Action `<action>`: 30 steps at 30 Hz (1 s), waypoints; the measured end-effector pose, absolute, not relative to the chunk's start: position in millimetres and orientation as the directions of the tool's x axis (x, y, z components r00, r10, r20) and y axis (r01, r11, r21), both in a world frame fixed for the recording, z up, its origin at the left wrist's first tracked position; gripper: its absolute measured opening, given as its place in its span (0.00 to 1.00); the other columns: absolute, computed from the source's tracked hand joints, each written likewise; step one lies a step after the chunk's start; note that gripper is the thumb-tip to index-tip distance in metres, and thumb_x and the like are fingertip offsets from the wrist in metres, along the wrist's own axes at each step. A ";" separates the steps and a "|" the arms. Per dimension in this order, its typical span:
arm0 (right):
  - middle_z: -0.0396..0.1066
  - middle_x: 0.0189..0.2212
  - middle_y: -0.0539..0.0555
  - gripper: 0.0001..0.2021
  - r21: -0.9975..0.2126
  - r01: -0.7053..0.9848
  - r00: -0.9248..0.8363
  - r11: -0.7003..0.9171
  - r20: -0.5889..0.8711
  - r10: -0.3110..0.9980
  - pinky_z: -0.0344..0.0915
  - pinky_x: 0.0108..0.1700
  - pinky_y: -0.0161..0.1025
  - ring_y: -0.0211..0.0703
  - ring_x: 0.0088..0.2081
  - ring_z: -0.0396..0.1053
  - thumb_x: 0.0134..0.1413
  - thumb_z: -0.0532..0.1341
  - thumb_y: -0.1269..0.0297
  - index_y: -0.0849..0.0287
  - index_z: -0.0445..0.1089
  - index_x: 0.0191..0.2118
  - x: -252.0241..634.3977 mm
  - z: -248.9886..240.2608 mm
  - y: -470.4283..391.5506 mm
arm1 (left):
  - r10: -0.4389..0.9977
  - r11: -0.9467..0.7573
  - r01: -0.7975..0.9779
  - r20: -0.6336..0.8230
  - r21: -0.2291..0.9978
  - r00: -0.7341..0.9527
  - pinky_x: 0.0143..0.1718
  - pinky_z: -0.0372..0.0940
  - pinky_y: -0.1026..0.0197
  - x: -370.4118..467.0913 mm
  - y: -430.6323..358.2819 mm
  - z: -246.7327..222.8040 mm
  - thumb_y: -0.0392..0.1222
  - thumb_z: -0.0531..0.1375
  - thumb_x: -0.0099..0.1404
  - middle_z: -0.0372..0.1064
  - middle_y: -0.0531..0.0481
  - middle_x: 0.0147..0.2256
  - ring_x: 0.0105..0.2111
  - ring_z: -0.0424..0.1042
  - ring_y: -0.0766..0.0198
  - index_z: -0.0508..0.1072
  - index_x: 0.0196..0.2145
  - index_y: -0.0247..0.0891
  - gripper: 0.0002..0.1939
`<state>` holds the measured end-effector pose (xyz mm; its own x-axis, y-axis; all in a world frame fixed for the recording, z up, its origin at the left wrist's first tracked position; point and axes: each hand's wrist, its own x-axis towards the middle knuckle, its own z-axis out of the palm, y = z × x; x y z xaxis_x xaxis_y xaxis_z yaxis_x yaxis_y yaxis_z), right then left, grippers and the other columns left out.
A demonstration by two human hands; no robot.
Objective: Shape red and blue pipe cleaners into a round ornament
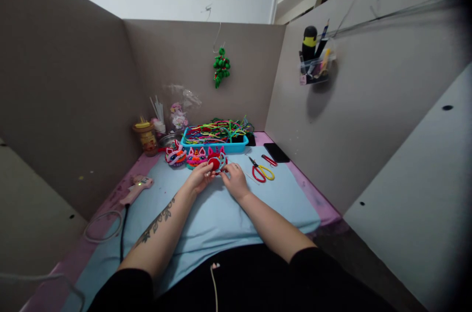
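Note:
My left hand [201, 178] is closed around a small round red fuzzy piece [214, 163], its thumb lying on the front. A light-blue pipe cleaner [223, 160] loops up at the right side of that piece. My right hand [236, 181] pinches at the lower right of the loop, close against the left fingertips; the exact spot it grips is partly hidden. Just beyond the hands sit colourful fuzzy animal heads with pointed ears: a pink, white and blue one [176, 156], an orange and pink one [196, 157], and a red one partly covered by the held piece.
Behind stands a blue tray [216, 147] heaped with pipe cleaners. Scissors [261, 172], a red cutter [269, 160] and a black phone [276, 152] lie right. A pink glue gun [136, 189] with cord lies left, near a jar [146, 140]. Partitions enclose three sides.

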<state>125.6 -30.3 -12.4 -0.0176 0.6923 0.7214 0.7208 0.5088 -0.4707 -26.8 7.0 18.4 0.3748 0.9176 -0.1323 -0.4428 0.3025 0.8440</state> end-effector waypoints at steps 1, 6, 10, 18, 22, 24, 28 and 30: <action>0.69 0.31 0.54 0.04 -0.471 0.719 -0.019 0.512 0.723 0.691 0.61 0.43 0.44 0.47 0.37 0.64 0.54 0.57 0.68 0.55 0.69 0.33 125.9 -12.2 -30.1 | 0.918 0.304 -0.444 -0.134 0.843 0.374 0.20 0.65 0.72 -26.9 7.1 18.2 0.34 0.64 0.56 0.69 0.51 0.24 0.19 0.68 0.73 0.71 0.32 0.31 0.06; 0.71 0.31 0.54 0.05 -0.483 0.672 -0.034 0.561 0.738 0.674 0.61 0.43 0.43 0.46 0.37 0.65 0.56 0.56 0.67 0.55 0.69 0.32 126.3 -12.2 -31.1 | 0.930 0.293 -0.464 -0.136 0.836 0.342 0.21 0.66 0.71 -27.6 9.8 16.7 0.33 0.64 0.56 0.69 0.52 0.23 0.19 0.68 0.73 0.71 0.31 0.31 0.05; 0.71 0.29 0.53 0.05 -0.455 0.596 -0.121 0.662 0.764 0.634 0.62 0.42 0.42 0.45 0.36 0.65 0.55 0.57 0.68 0.56 0.69 0.31 125.2 -12.1 -33.8 | 0.955 0.275 -0.534 -0.162 0.799 0.249 0.21 0.66 0.72 -29.3 14.1 16.5 0.32 0.62 0.57 0.68 0.52 0.21 0.20 0.69 0.72 0.70 0.29 0.31 0.03; 0.70 0.24 0.52 0.03 -0.460 0.435 -0.252 0.774 0.763 0.596 0.63 0.38 0.40 0.42 0.31 0.65 0.50 0.60 0.69 0.56 0.68 0.27 120.5 -6.1 -43.6 | 0.978 0.189 -0.653 -0.203 0.733 0.055 0.20 0.66 0.74 -39.4 26.5 18.8 0.30 0.58 0.61 0.67 0.52 0.20 0.18 0.68 0.74 0.69 0.28 0.30 0.04; 0.69 0.23 0.51 0.04 -0.497 0.403 -0.246 0.768 0.750 0.614 0.63 0.37 0.40 0.41 0.29 0.65 0.49 0.60 0.68 0.57 0.68 0.26 120.7 -1.9 -47.5 | 0.978 0.178 -0.649 -0.208 0.740 0.031 0.20 0.66 0.74 -43.0 28.6 19.4 0.30 0.58 0.61 0.67 0.53 0.20 0.18 0.68 0.74 0.69 0.28 0.31 0.04; 0.69 0.23 0.51 0.05 -0.526 0.396 -0.229 0.753 0.737 0.636 0.63 0.37 0.40 0.41 0.29 0.65 0.49 0.60 0.65 0.57 0.68 0.25 122.6 -1.8 -47.7 | 0.978 0.187 -0.631 -0.206 0.753 0.045 0.20 0.66 0.73 -42.8 27.2 20.1 0.30 0.58 0.61 0.67 0.52 0.20 0.18 0.68 0.73 0.69 0.28 0.31 0.03; 0.68 0.23 0.52 0.14 -0.665 0.318 -0.117 0.676 0.680 0.724 0.63 0.33 0.38 0.40 0.27 0.66 0.56 0.54 0.54 0.58 0.69 0.30 128.7 -5.9 -44.4 | 0.974 0.224 -0.591 -0.204 0.775 0.101 0.18 0.65 0.72 -40.4 21.7 22.1 0.30 0.59 0.59 0.67 0.51 0.20 0.17 0.68 0.72 0.69 0.29 0.30 0.02; 0.67 0.22 0.51 0.17 -0.738 0.292 -0.011 0.609 0.634 0.774 0.62 0.30 0.36 0.38 0.25 0.65 0.58 0.50 0.52 0.59 0.69 0.32 131.3 -8.2 -41.8 | 0.972 0.236 -0.570 -0.194 0.787 0.134 0.18 0.65 0.72 -39.5 19.2 22.4 0.30 0.60 0.58 0.67 0.52 0.20 0.17 0.67 0.72 0.69 0.29 0.30 0.02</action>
